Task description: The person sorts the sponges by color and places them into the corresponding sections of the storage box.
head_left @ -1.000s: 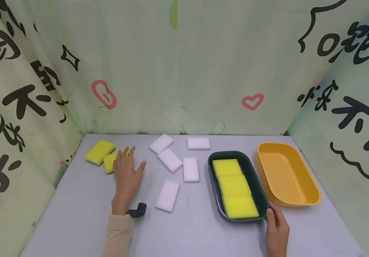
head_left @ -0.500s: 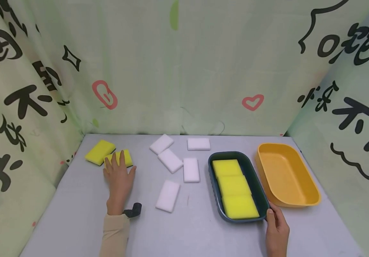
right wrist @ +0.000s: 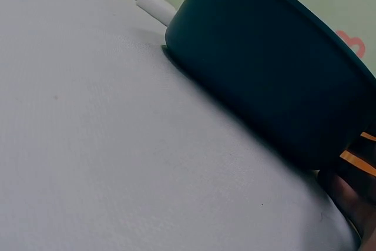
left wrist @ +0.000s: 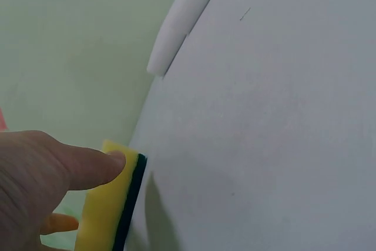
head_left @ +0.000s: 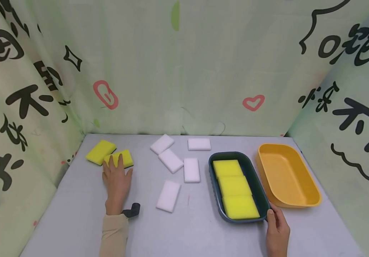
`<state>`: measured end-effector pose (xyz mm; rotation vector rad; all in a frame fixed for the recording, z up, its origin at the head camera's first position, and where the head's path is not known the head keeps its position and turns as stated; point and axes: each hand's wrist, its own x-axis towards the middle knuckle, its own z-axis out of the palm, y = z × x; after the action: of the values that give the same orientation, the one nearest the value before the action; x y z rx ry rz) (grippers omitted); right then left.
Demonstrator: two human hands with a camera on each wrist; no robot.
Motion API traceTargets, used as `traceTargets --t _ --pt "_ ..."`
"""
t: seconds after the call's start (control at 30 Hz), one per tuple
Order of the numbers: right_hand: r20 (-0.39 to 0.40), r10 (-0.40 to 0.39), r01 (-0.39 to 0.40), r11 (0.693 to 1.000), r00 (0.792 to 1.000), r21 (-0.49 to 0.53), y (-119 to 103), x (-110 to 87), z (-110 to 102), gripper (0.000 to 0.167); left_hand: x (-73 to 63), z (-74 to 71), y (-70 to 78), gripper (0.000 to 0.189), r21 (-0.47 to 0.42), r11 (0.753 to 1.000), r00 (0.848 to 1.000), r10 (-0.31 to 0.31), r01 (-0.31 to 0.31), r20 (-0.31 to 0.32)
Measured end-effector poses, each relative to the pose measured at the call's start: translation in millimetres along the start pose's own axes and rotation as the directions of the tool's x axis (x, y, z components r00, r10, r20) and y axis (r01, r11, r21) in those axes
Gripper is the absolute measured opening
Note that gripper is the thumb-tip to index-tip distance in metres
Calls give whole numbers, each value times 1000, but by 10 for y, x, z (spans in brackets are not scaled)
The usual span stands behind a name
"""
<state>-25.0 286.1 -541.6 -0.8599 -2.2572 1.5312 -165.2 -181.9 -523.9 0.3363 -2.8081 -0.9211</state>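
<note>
At the table's left, my left hand (head_left: 116,184) reaches over the near edge of a yellow sponge (head_left: 124,157), fingers spread and fairly straight. In the left wrist view the thumb lies in front of that sponge (left wrist: 106,210), which has a dark green scouring layer; whether it touches is unclear. Another yellow sponge (head_left: 101,151) lies just behind to the left. My right hand (head_left: 277,230) grips the near right corner of a dark green tray (head_left: 256,185), thumb at the rim. Inside the tray, several yellow sponges (head_left: 235,185) lie in an overlapping row.
Several white sponge blocks (head_left: 168,196) lie scattered over the middle of the table (head_left: 187,235). An orange-yellow tray (head_left: 288,175) stands right of the green one. Printed curtains (head_left: 178,71) enclose the table at the back and both sides.
My left hand has moved left and toward me, from above the nearer yellow sponge to its near edge, uncovering more of it. The right hand stays at the green tray.
</note>
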Motion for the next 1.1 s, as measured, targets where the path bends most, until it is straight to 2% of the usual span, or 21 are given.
traceTargets --t 0.3,0.53,1.1 --pt "14 19 -19 1000 1000 16 7 10 -9 48 25 3 -79 70 -32 999 1000 -20 20 -11" --pt "7 -9 9 1000 1000 -7 8 8 -10 47 42 8 -134 68 -30 999 999 -41 40 -18" --pt "1 -15 15 1000 1000 27 -16 -3 11 46 17 -38 -139 50 -43 999 995 -8 4 -98"
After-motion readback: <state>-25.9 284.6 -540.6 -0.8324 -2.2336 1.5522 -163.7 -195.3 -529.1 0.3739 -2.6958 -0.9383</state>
